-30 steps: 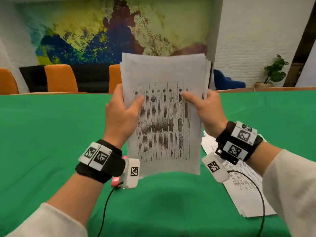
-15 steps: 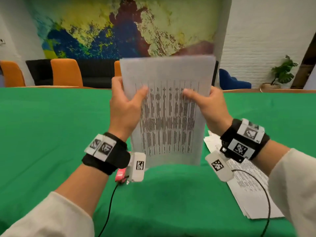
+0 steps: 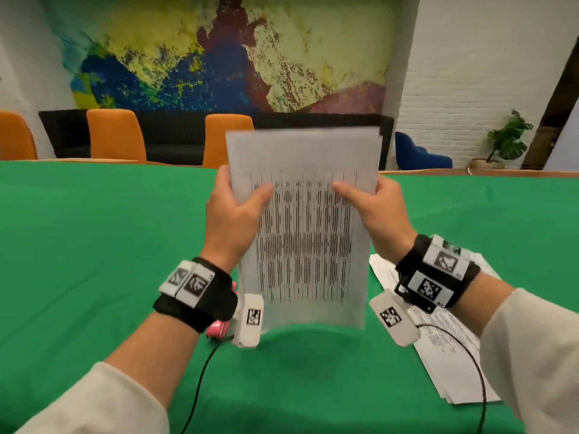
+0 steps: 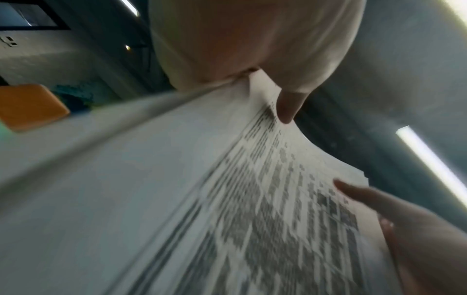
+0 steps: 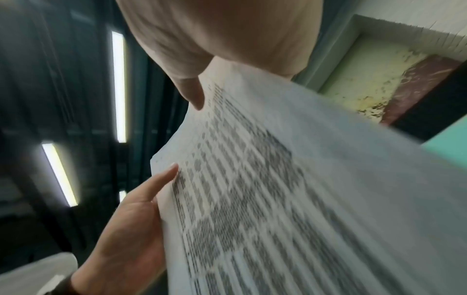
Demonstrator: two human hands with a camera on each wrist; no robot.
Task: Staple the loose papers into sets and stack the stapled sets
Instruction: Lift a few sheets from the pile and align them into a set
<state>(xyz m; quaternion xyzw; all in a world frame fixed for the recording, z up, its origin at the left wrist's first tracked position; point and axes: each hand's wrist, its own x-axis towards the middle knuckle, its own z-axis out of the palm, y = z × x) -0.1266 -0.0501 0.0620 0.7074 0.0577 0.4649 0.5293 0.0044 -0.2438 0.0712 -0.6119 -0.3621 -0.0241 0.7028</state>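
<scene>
I hold a sheaf of printed papers upright above the green table, its bottom edge just over the cloth. My left hand grips its left edge, thumb on the front. My right hand grips the right edge the same way. Both wrist views show the blurred printed sheets pinched under a thumb. A pink stapler lies on the table, mostly hidden behind my left wrist. A stack of other printed papers lies flat at the right, partly under my right forearm.
Orange chairs and a black sofa stand beyond the table's far edge. A blue chair and a potted plant are at the back right. Cables run from both wrist devices.
The held sheaf has dropped lower, toward the table, with both hands still on its edges. The top edges of the sheets look more even than a second ago.
</scene>
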